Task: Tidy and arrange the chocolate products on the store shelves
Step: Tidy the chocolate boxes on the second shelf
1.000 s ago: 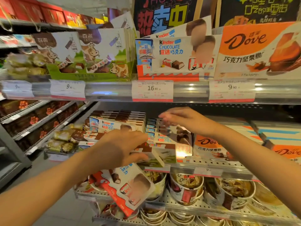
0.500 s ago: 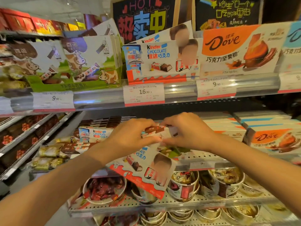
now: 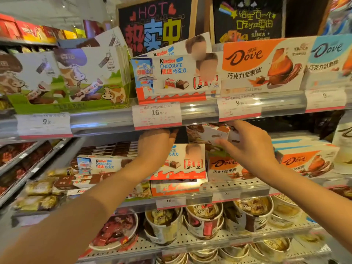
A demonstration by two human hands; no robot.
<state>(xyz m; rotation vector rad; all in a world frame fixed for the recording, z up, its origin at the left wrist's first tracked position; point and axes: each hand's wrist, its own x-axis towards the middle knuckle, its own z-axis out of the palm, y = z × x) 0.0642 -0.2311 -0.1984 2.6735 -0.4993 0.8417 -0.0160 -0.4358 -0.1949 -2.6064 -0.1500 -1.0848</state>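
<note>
Shelf rail (image 3: 200, 109): glossy clear plastic over paper price tags (image 3: 157, 115), with bright glare. Kinder box (image 3: 177, 77) and Dove box (image 3: 262, 65): smooth printed cardboard, slight sheen. Lower shelf (image 3: 228, 184): perforated metal, matt. Tubs (image 3: 203, 221): glossy. Signboard (image 3: 154, 25): matt black chalkboard in a wooden frame.

Two chalkboard signs stand behind the top shelf: "HOT" sign (image 3: 155, 25) with red, blue and yellow characters, second chalkboard (image 3: 247, 20) with yellow writing to its right. White price tags on shelf rails: 16.90 tag (image 3: 157, 115), 9.90 tag (image 3: 239, 105).
</note>
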